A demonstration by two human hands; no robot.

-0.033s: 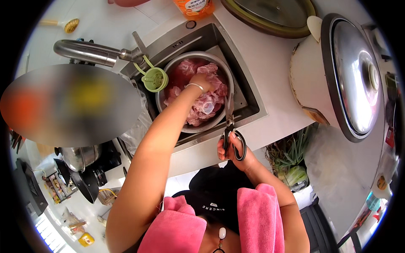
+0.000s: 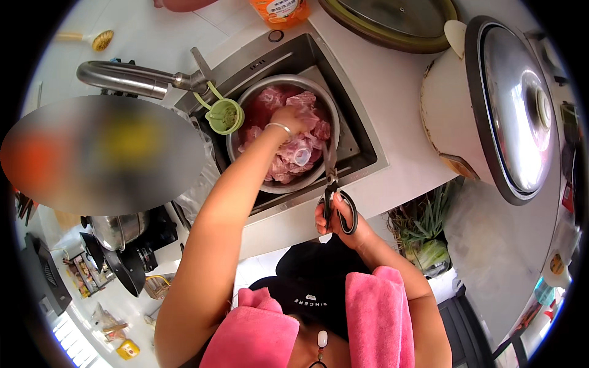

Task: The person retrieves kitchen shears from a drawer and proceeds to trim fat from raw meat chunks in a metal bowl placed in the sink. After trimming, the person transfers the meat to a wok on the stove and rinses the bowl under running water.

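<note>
The left hand, with a pale bangle at its wrist, is inside the round metal bowl, its fingers down among cut pieces of raw meat; those fingertips are hidden, so whether they are pinched on a piece cannot be told. The right hand is closed about the black looped handles of a pair of kitchen scissors, blades pointing away from the body and lying at the bowl's right-hand rim. The meat is in the bowl with reddish liquid beside it, and the bowl stands in the sink. A light-green strainer cup hangs by the faucet at the bowl's left edge. On the tabletop to the right is a large lidded pot, well apart from both hands. Step in hand, as judged: sorting or gripping meat by hand, scissors at the ready. Any use of the blades would call for a firm hold on one piece and the left fingers kept clear of the edges.
</note>
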